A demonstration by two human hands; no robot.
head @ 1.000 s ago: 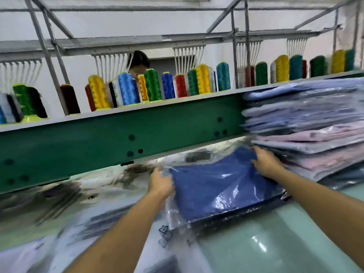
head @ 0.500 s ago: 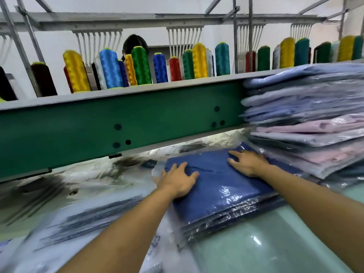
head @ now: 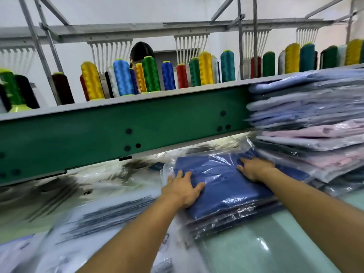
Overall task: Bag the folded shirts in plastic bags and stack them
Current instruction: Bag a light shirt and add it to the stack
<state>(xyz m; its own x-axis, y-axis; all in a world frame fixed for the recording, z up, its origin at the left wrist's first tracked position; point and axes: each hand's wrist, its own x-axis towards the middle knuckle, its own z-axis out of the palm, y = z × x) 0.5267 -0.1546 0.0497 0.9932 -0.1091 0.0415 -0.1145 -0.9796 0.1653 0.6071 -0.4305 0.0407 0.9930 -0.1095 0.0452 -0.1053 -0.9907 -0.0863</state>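
A folded dark blue shirt in a clear plastic bag (head: 222,184) lies on top of a low stack of bagged blue shirts (head: 234,219) at the middle of the table. My left hand (head: 182,189) rests flat on the bag's left edge, fingers spread. My right hand (head: 254,167) lies flat on its far right part, palm down. Neither hand grips anything. To the right rises a tall stack of bagged light blue and pink shirts (head: 315,119).
Empty plastic bags with printed text (head: 110,211) lie spread over the left of the pale green table (head: 256,251). A green machine beam (head: 118,127) overhangs the back, carrying coloured thread cones (head: 151,73). A person's head (head: 140,51) shows behind the cones.
Both hands held the bagged blue shirt by its sides, lowered it onto the low stack, then flattened out on top. The view has tilted slightly.
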